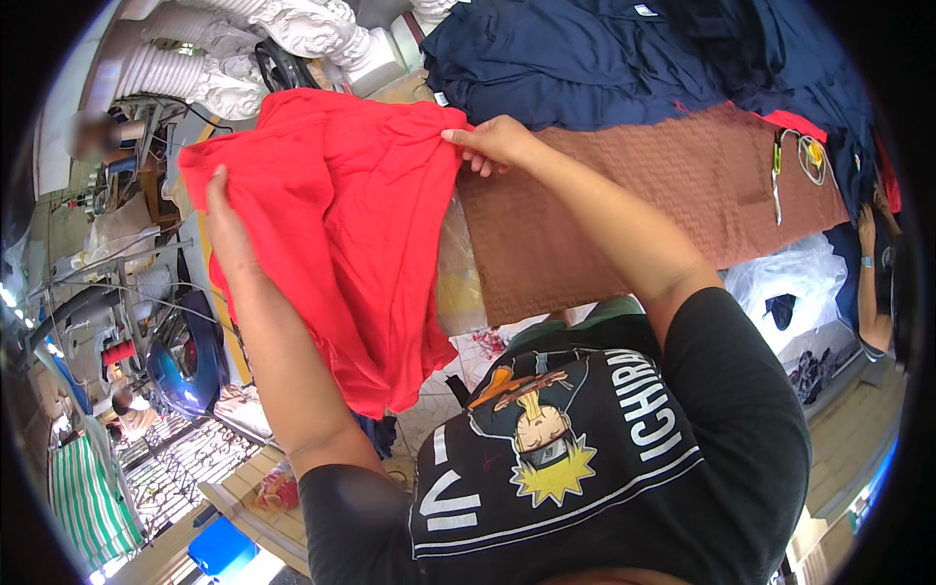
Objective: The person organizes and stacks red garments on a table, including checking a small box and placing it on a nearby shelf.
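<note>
A large red cloth [336,195], perhaps a garment, is stretched between my two hands. At its far right corner my right hand [492,146] pinches the fabric between thumb and fingers. My left hand [224,210] grips the left edge, with the thumb showing and the other fingers hidden by the cloth. Folds run down the middle, and the lower end hangs over the near edge of the table toward my body. Beneath and beside it lies a brown textured cover [585,224] on the table.
Dark blue garments [585,58] are heaped along the far side. A yellow-handled tool [777,161] and a coiled tape [811,159] lie at the right. White carved columns [312,34] stand at the far left. Another person's arm [870,283] shows at the right rim, near clear plastic [790,278].
</note>
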